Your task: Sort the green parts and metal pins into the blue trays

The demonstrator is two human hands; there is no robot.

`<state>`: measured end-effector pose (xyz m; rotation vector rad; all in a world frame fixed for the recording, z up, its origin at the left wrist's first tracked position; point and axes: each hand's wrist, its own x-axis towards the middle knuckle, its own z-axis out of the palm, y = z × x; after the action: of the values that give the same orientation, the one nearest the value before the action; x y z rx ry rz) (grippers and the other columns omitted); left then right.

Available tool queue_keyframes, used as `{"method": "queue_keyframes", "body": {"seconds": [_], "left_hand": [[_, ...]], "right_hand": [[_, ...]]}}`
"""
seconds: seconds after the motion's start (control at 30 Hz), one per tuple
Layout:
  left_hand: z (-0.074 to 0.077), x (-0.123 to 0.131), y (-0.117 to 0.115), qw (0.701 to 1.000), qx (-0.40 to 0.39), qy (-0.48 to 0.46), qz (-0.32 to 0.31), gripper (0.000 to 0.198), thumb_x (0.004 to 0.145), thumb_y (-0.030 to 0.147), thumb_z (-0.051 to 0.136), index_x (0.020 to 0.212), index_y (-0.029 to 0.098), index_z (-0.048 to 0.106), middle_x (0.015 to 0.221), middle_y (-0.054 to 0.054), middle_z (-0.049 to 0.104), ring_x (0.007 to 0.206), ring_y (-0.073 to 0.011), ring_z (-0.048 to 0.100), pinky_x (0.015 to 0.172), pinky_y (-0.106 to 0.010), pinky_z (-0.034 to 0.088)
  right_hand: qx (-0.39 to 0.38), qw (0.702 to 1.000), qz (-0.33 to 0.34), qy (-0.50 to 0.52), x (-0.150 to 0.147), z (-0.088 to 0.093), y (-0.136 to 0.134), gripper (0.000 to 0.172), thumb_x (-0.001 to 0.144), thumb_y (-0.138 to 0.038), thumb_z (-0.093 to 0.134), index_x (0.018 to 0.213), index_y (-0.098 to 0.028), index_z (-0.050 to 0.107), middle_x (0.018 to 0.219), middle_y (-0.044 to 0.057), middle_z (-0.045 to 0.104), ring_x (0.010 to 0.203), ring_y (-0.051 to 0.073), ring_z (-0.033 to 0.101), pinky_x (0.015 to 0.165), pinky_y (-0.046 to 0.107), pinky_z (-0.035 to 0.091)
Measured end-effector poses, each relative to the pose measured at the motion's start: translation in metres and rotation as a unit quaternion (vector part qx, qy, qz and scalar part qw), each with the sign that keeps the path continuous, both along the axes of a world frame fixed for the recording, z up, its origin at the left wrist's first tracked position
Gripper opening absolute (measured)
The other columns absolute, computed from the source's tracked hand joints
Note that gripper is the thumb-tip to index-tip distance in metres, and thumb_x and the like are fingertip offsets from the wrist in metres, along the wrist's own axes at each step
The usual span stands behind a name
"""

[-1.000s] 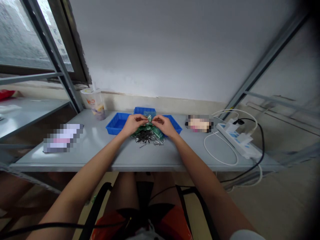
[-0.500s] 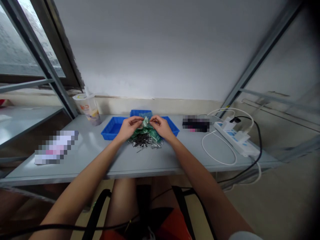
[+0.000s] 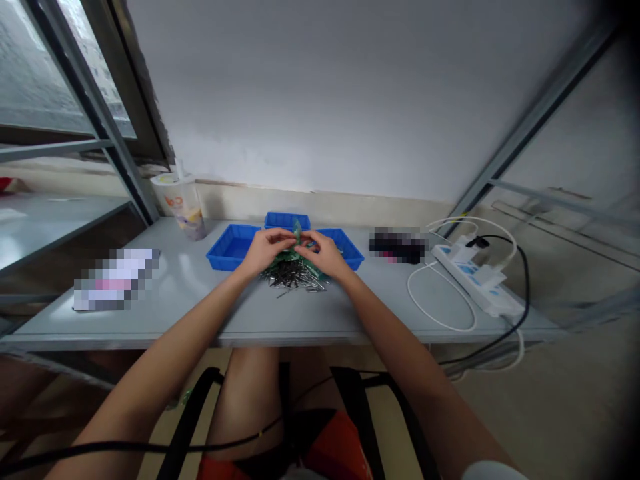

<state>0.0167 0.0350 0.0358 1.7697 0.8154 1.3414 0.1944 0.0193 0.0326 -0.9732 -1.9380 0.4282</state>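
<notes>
My left hand (image 3: 265, 248) and my right hand (image 3: 323, 253) meet above a pile of small metal pins (image 3: 293, 276) on the grey table (image 3: 260, 317). Both hands pinch a small green piece (image 3: 297, 231) held upright between their fingertips. More green pieces (image 3: 289, 257) lie under the hands on top of the pins. Just behind the hands stand three blue trays: one at the left (image 3: 231, 246), one at the back (image 3: 287, 220), one at the right (image 3: 345, 246).
A drink cup with a straw (image 3: 183, 206) stands at the table's back left. At the right lie a white power strip (image 3: 475, 279) with white and black cables (image 3: 440, 303), and a blurred dark object (image 3: 398, 245). A blurred flat item (image 3: 115, 278) lies left.
The hands have drawn closer together over the pile, and the green piece now stands upright between the fingertips. The camera has shifted slightly.
</notes>
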Motion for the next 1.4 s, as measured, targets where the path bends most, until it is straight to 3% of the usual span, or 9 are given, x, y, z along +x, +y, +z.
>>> {"method": "queue_keyframes", "body": {"seconds": [0.2,0.47,0.67,0.8,0.97,1.4], "left_hand": [[-0.002,0.000,0.001,0.997,0.036,0.060,-0.027,0.022,0.079,0.034,0.060,0.084,0.016,0.070,0.085,-0.004,0.070,0.079,-0.0163,0.062,0.075,-0.029,0.047],[-0.005,0.000,0.006,0.999,0.048,0.001,0.004,0.013,0.074,0.025,0.065,0.082,0.016,0.061,0.077,-0.003,0.063,0.072,-0.0133,0.058,0.070,-0.028,0.047],[-0.007,-0.002,0.010,0.996,0.064,0.016,0.067,0.037,0.066,0.026,0.074,0.099,0.017,0.058,0.086,-0.004,0.060,0.073,-0.0131,0.054,0.065,-0.026,0.044],[-0.004,-0.004,0.006,0.996,0.055,0.071,0.015,0.020,0.076,0.033,0.065,0.084,0.015,0.064,0.071,-0.002,0.059,0.062,-0.0119,0.051,0.058,-0.026,0.041],[0.002,-0.006,0.000,0.992,0.067,0.111,0.002,0.027,0.083,0.036,0.054,0.069,0.015,0.063,0.060,0.001,0.054,0.057,-0.0106,0.049,0.055,-0.024,0.038],[0.001,-0.004,0.004,0.999,0.025,0.035,0.033,0.019,0.069,0.033,0.068,0.074,0.015,0.067,0.067,-0.001,0.064,0.060,-0.0118,0.054,0.058,-0.024,0.042]], "right_hand": [[-0.019,0.999,-0.027,0.023,-0.005,0.002,-0.002,0.021,0.080,-0.031,0.059,0.096,-0.018,0.062,0.086,0.005,0.067,0.076,0.016,0.062,0.066,0.030,0.049],[-0.052,0.995,0.052,0.068,-0.004,-0.001,0.000,0.027,0.079,-0.034,0.060,0.101,-0.019,0.061,0.095,0.006,0.065,0.087,0.018,0.061,0.075,0.033,0.049],[-0.052,0.997,0.037,0.053,-0.003,-0.003,0.001,0.029,0.080,-0.039,0.058,0.099,-0.018,0.063,0.091,0.006,0.065,0.082,0.018,0.058,0.073,0.033,0.048],[-0.054,0.997,0.026,0.057,0.002,-0.001,0.004,0.025,0.080,-0.037,0.057,0.096,-0.019,0.065,0.085,0.004,0.065,0.074,0.016,0.057,0.070,0.031,0.046],[-0.070,0.991,0.023,0.111,0.006,0.001,0.007,0.024,0.078,-0.035,0.059,0.092,-0.017,0.064,0.079,0.003,0.064,0.068,0.014,0.055,0.063,0.028,0.045],[-0.093,0.986,0.014,0.136,0.008,0.002,0.006,0.024,0.075,-0.039,0.060,0.087,-0.018,0.062,0.073,0.000,0.062,0.067,0.013,0.057,0.056,0.024,0.046]]}}
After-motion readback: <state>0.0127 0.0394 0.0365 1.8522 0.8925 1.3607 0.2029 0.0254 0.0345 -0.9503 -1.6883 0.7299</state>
